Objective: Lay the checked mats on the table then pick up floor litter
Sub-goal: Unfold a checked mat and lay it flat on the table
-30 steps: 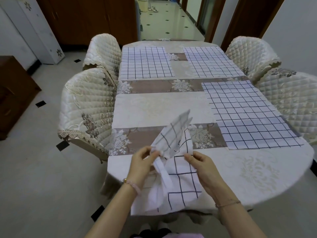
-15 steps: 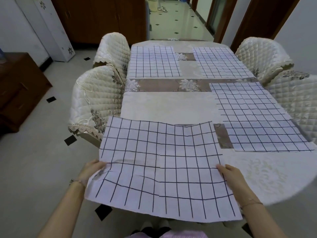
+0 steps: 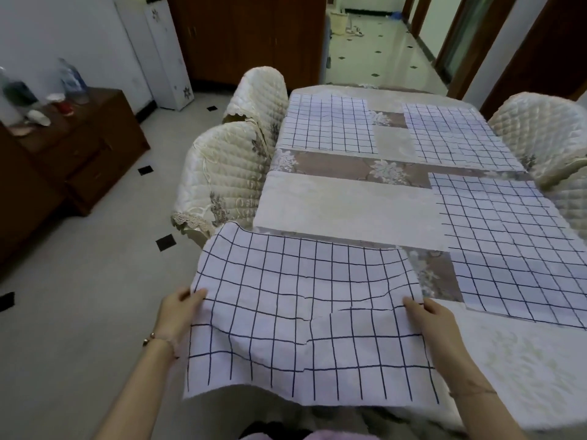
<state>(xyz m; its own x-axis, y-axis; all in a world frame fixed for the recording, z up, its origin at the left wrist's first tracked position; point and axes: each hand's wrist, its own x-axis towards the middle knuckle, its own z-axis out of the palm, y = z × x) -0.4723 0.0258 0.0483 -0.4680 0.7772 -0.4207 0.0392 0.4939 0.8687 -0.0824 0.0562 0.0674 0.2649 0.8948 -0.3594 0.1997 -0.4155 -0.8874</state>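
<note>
A white mat with dark checks (image 3: pixel 305 315) is spread out over the near left corner of the table (image 3: pixel 346 204), its near edge hanging past the table edge. My left hand (image 3: pixel 178 315) grips its left edge and my right hand (image 3: pixel 435 322) grips its right edge. Three more checked mats lie flat on the cloth: one at the far left (image 3: pixel 327 127), one at the far right (image 3: pixel 454 134), one at the near right (image 3: pixel 514 242). No litter shows on the visible floor.
Quilted cream chairs stand along the left side (image 3: pixel 222 176) and the right side (image 3: pixel 536 134) of the table. A dark wooden cabinet (image 3: pixel 63 160) with bottles is at the left. Pale tiled floor (image 3: pixel 79 312) lies to my left.
The bunched mat in my hands has been unfolded and spread flat over the near left of the table. My hands moved apart to its two side edges, and the view turned left.
</note>
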